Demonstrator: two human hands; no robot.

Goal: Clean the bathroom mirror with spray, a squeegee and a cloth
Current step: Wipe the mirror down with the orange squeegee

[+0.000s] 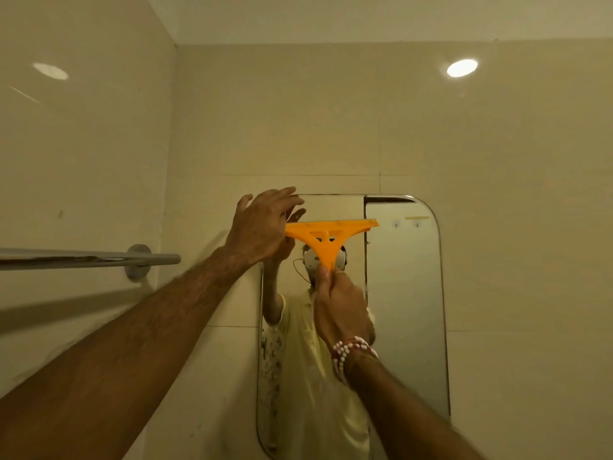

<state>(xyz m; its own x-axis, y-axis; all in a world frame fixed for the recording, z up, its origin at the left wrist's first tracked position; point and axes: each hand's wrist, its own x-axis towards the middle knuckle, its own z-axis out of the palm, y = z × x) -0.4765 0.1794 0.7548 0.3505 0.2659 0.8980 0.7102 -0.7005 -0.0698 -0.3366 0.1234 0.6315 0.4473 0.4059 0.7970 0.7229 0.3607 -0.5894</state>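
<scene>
An orange squeegee (pixel 326 235) lies flat against the upper part of the round-cornered wall mirror (pixel 404 293), blade edge up and level. My right hand (pixel 341 310) is shut on its handle from below. At the blade's left end, by the mirror's top left corner, my left hand (pixel 262 227) rests with fingers spread, touching that end. Neither a spray bottle nor a cloth shows in view. The mirror's left strip carries spots and streaks low down.
A chrome towel rail (pixel 89 258) juts from the left wall at hand height, close to my left forearm. Beige tiled walls surround the mirror. A person in a yellow shirt is reflected in the glass, along with a door.
</scene>
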